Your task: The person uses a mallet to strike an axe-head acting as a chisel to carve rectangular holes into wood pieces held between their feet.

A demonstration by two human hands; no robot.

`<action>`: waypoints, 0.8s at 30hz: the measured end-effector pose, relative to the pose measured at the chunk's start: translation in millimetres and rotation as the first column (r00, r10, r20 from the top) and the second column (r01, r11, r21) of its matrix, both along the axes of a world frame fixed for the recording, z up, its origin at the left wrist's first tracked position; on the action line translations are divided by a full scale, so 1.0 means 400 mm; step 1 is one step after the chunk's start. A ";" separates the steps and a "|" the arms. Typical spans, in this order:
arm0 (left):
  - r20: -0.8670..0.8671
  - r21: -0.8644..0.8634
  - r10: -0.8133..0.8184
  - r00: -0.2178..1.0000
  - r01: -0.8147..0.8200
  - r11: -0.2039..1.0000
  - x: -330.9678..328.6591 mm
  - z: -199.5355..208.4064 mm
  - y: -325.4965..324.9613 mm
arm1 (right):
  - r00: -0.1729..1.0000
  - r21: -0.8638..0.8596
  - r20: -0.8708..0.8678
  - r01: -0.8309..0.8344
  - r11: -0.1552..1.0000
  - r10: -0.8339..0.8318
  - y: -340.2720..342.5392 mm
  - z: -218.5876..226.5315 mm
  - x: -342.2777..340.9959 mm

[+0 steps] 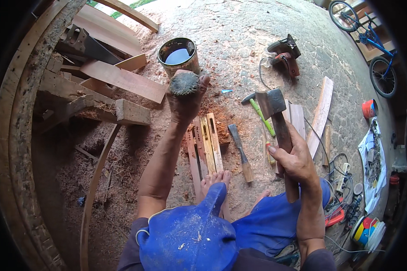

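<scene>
My left hand (185, 107) is raised in front of the tin, its fingers closed round a thick round piece with a dark, frayed top (184, 84); its lower part is hidden. In my right hand (297, 156) is a hatchet-like tool (273, 102) with a broad metal head, held upright by its wooden handle. Below and between the hands, slotted wooden pieces (208, 142) lie side by side on the floor, and my bare foot (215, 178) rests on their near end. To their right lies a chisel (241, 153) with a wooden handle.
A tin of liquid (178, 56) stands beyond my left hand. Close to the hatchet-like tool lies a green-handled hammer (262, 116). Farther right are a red power tool (287, 63), planks (321, 115) and cables. A handsaw (88, 45) rests among boards at left. Shavings litter the floor.
</scene>
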State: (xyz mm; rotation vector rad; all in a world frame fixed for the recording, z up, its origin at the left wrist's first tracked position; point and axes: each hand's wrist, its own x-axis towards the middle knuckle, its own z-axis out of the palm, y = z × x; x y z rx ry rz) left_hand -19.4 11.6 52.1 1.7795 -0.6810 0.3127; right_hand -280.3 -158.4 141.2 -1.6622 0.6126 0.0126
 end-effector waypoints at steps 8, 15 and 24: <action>-0.119 -0.138 -0.224 0.967 0.208 0.968 -0.056 -0.013 0.002 | 1.000 -0.040 0.018 0.017 0.999 -0.016 0.002 -0.014 -0.017; -0.338 -0.221 -0.353 0.873 0.291 0.931 -0.028 0.002 0.027 | 1.000 -0.049 0.007 -0.019 0.999 0.019 0.012 -0.022 0.002; -0.305 -0.355 -0.279 0.910 0.163 0.920 0.028 -0.023 -0.055 | 0.996 -0.135 -0.010 -0.090 0.987 0.089 0.013 -0.052 0.024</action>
